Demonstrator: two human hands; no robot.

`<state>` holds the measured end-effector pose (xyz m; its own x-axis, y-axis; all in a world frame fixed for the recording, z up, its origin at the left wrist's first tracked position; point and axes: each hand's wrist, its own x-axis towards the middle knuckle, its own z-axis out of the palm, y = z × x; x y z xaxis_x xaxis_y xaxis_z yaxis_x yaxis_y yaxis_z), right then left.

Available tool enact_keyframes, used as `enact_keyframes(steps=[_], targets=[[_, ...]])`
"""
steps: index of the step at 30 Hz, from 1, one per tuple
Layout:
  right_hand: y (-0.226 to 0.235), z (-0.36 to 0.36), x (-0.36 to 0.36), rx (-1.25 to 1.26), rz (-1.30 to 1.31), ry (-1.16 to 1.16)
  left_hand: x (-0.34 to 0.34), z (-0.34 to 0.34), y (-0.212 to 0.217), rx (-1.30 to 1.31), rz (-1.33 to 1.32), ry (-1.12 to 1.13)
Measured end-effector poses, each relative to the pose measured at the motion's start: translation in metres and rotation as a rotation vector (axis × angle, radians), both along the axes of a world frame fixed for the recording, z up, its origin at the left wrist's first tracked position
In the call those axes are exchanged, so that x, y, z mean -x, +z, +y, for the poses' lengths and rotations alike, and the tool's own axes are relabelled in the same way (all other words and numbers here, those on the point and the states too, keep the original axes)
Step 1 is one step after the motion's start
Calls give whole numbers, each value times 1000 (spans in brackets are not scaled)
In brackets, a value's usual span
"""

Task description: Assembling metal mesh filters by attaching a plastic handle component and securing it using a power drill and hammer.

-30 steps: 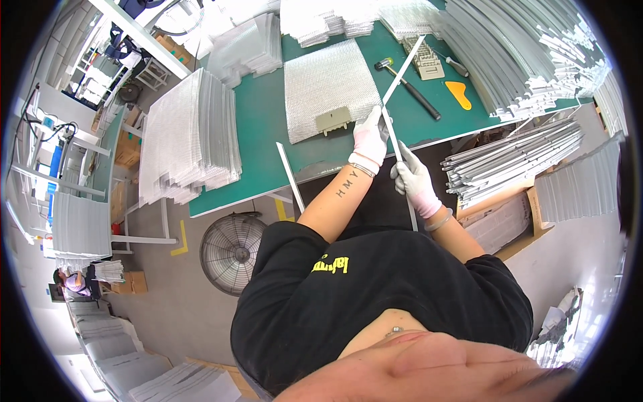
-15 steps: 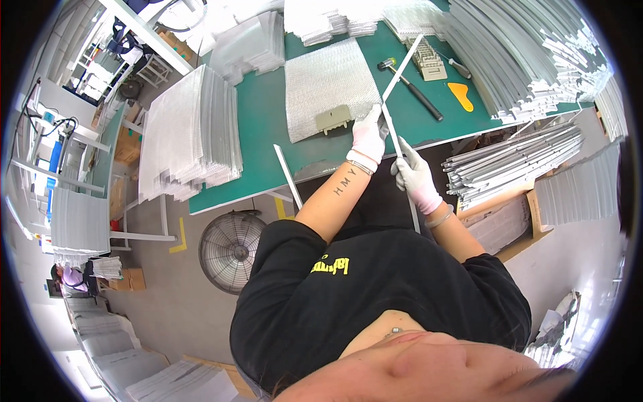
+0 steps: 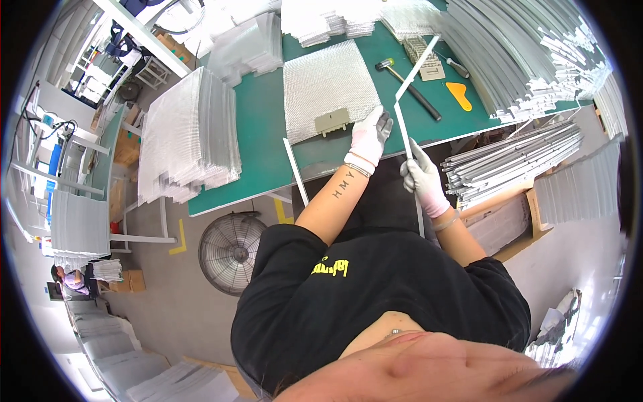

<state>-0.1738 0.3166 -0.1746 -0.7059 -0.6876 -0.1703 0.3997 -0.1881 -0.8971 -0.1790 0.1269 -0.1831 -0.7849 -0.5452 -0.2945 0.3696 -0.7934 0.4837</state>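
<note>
My right hand (image 3: 423,175), in a white glove with grey fingertips, is closed around a thin white strip (image 3: 404,127) bent at a corner. One length of the strip slants up over the table; the other runs down towards my body. Another white length (image 3: 295,167) stands at the table's front edge, left of my left forearm; whether it joins the held strip is hidden. My left hand (image 3: 370,139), also gloved, is apart from the strip, fingers loosely spread near the lower right corner of a silvery mesh sheet (image 3: 328,80). A beige plastic piece (image 3: 332,121) lies on the mesh's front edge.
On the green table (image 3: 258,147) lie a hammer (image 3: 420,97), a yellow scraper (image 3: 459,96), beige plastic parts (image 3: 426,59) and a screwdriver (image 3: 457,68). Mesh stacks (image 3: 184,130) stand left; piled strips (image 3: 516,164) lie right. A floor fan (image 3: 234,253) stands below.
The strip's corner has moved right, away from my left hand, which has let go of it. My right hand has shifted slightly right and down with the strip.
</note>
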Motion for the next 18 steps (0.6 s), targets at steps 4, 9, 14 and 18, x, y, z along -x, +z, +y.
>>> enact_keyframes(steps=[4, 9, 14, 18], targets=[[4, -8, -1, 4, 11, 61, 3, -4, -12, 7, 69, -34], [3, -15, 0, -78, 54, 66, 3, -3, -10, 56, 116, -56], [7, -19, -3, -118, 85, 58, -1, -4, -8, 32, 132, -73], [5, -21, -2, -165, 101, 65, -3, -3, 3, -5, 99, -64]])
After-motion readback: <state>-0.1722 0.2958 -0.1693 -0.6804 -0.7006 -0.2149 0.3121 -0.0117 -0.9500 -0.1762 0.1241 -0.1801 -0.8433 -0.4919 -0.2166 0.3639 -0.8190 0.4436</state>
